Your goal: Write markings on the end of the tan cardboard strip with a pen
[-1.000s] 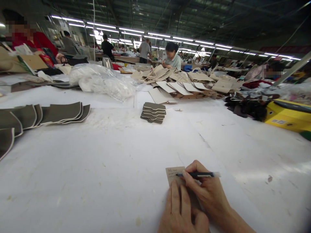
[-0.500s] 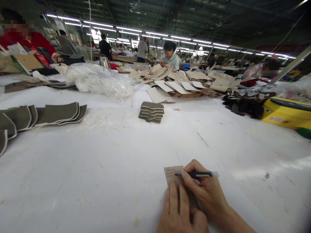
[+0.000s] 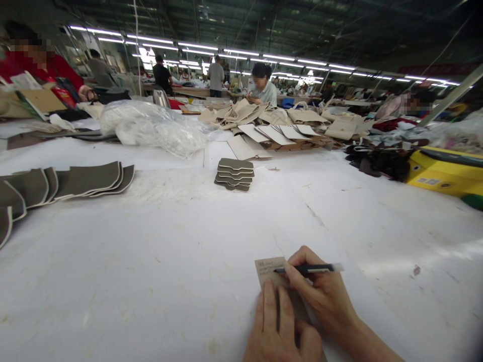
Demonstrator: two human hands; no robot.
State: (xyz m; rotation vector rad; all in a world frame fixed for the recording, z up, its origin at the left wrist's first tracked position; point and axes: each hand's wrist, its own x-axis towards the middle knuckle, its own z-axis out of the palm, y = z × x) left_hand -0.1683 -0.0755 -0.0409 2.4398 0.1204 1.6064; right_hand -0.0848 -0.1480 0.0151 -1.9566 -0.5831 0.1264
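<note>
One black pen lies almost level across the view, its long axis running side to side, with its writing tip pointing left and very slightly down, onto the far end of a single narrow brown-grey card. The card rests on a white bench, low and right of centre; its long axis runs from near the wearer's wrists away to the far left. The wearer's right hand has its fingers closed around the pen near the tip, while the left hand lies palm down, fingers extended and pressing on the card. About three short lines of dark handwriting mark the card's far end, too small to read; a pale label on the pen's barrel is also illegible. Beyond the hands sits one small stack of dark grey-green pieces, about five edges showing, and at left a fanned row of larger curved panels, at least five. Farther back are four overlapping white panels, one heap of clear plastic, and, at right, one yellow box with two pale, unreadable label patches.
</note>
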